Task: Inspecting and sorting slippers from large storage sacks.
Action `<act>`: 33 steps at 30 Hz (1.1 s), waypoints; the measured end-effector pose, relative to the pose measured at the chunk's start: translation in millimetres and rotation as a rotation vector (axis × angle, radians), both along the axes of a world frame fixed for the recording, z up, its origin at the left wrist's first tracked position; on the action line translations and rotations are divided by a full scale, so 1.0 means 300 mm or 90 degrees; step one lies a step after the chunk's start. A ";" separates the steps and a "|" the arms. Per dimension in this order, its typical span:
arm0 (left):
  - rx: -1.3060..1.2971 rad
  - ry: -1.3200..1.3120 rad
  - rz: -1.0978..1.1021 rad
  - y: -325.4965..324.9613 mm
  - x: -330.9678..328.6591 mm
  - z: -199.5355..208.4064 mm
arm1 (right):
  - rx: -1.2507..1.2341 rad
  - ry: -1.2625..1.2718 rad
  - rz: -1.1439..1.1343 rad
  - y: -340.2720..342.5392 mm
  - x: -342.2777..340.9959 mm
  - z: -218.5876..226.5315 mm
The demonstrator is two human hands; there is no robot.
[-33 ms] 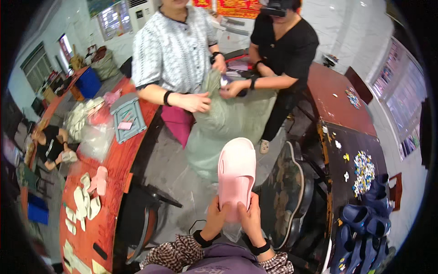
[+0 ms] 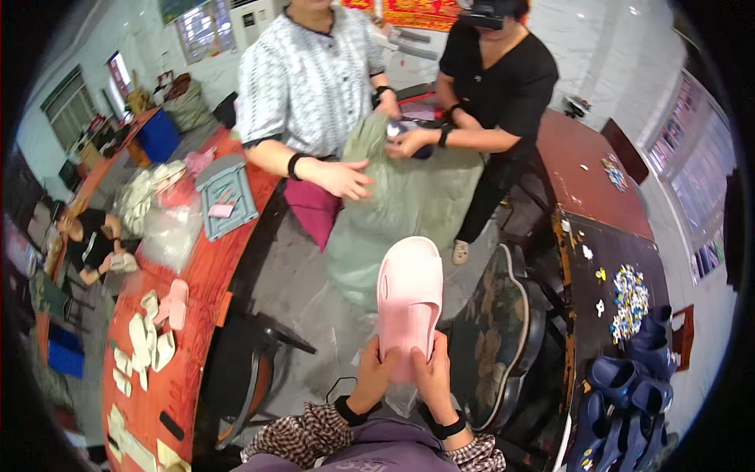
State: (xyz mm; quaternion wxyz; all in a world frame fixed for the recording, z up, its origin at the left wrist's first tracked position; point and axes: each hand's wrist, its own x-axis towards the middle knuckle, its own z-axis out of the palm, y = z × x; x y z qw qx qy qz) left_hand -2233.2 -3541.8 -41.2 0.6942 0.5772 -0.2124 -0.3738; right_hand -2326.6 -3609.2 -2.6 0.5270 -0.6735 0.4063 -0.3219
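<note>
Nearer the person than the green sack, the pink slipper pointed its toe toward it. The left hand and right hand grasped the heel end, thumbs on the footbed. Closer still, a purple garment bore pale lettering; beyond the sack, a red banner carried gold markings, too blurred to read.

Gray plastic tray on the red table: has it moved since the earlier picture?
No. The gray plastic tray keeps its place against the edge of the red table; both shifted slightly together in view.
</note>
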 end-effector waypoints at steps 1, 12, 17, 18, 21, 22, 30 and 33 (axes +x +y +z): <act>0.005 0.003 0.021 0.019 -0.003 -0.001 | -0.006 -0.006 -0.001 0.013 0.005 -0.005; -0.090 -0.221 0.149 0.200 -0.150 0.135 | 0.726 -0.511 0.152 0.097 -0.062 0.009; -0.002 -0.184 0.309 0.326 -0.265 0.122 | 1.188 -0.810 0.295 0.108 -0.118 -0.031; 0.014 -0.158 0.322 0.355 -0.280 0.115 | 1.221 -0.835 0.346 0.118 -0.121 -0.020; 0.037 -0.099 0.346 0.444 -0.331 0.094 | 1.268 -0.841 0.414 0.155 -0.135 -0.003; 0.032 -0.094 0.354 0.463 -0.342 0.093 | 1.279 -0.828 0.422 0.167 -0.137 -0.001; 0.060 -0.019 0.283 0.615 -0.340 0.031 | 1.256 -0.791 0.449 0.241 -0.064 -0.031; 0.046 -0.050 0.306 0.663 -0.305 -0.003 | 1.254 -0.824 0.455 0.277 -0.022 -0.038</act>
